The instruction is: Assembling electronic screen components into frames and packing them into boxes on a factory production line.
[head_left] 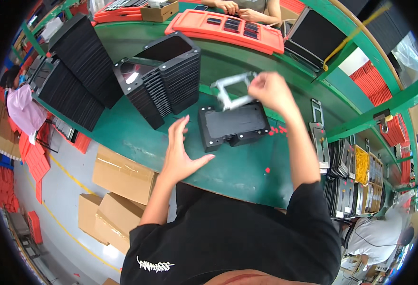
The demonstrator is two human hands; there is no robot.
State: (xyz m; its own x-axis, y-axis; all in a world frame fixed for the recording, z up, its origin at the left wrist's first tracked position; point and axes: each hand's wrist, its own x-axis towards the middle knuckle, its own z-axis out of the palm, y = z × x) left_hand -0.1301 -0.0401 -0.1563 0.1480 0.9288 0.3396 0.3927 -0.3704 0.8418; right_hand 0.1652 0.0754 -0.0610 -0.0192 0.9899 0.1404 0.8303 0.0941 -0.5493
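My right hand (pixel 270 90) pinches one side of a light metal frame (pixel 223 96), blurred by motion, and holds it tilted. Below it lies a black block-shaped fixture (pixel 237 121) with a shallow recess and light round spots at its corners; I cannot tell whether the frame touches its far edge. My left hand (pixel 178 152) is held left of the fixture, its thumb and fingers spread and nothing in them. Beyond that hand rise two joined stacks of black trays (pixel 164 78), glossy dark panels on top. Small red bits (pixel 268 170) lie right of the fixture.
Taller black tray stacks (pixel 83 61) stand at the far left of the green table (pixel 209 178). Across from me, a person's hands (pixel 240 10) work behind a red tray (pixel 218 29). Cardboard boxes (pixel 123 173) are on the floor at left; green rails (pixel 380 114) and racked parts bound the right.
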